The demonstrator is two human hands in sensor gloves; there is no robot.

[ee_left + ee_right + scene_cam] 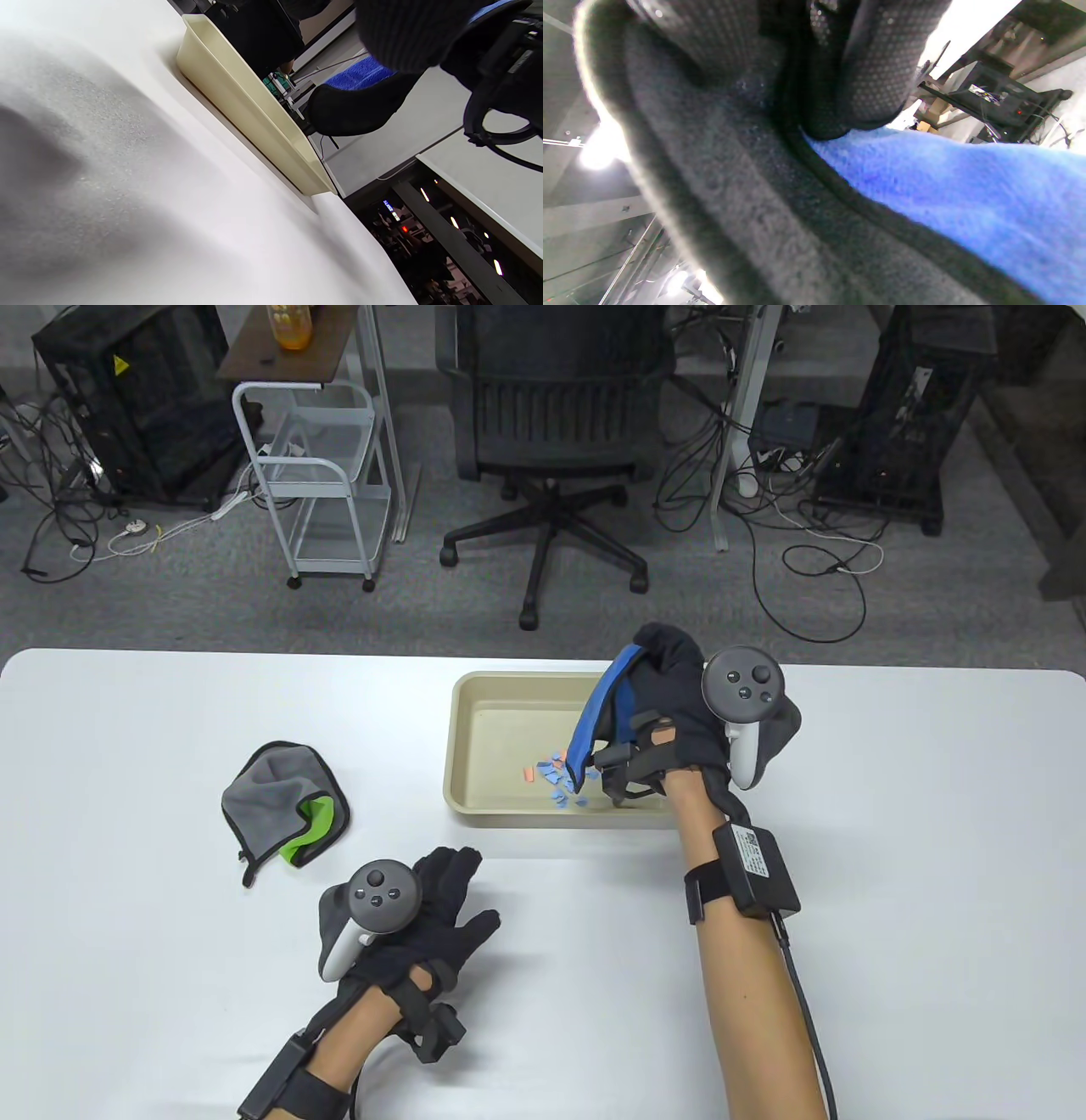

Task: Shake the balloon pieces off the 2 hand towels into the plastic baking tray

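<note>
A beige plastic baking tray [462, 729] sits at the table's middle, with several blue and orange balloon pieces [553, 777] on its floor. My right hand [657, 704] grips a blue and grey hand towel [594, 721] and holds it hanging over the tray's right part. In the right wrist view the towel [967, 203] fills the frame under my curled fingers [869, 63]. A second towel, grey with a green fold [284, 812], lies crumpled left of the tray. My left hand [441, 899] rests open on the table below the tray, holding nothing. The tray's wall [237, 93] shows in the left wrist view.
Beyond the table's far edge stand an office chair [551, 432], a white wire cart [318, 475] and computer towers among floor cables. The white table [916, 831] stretches bare to the right of my right arm.
</note>
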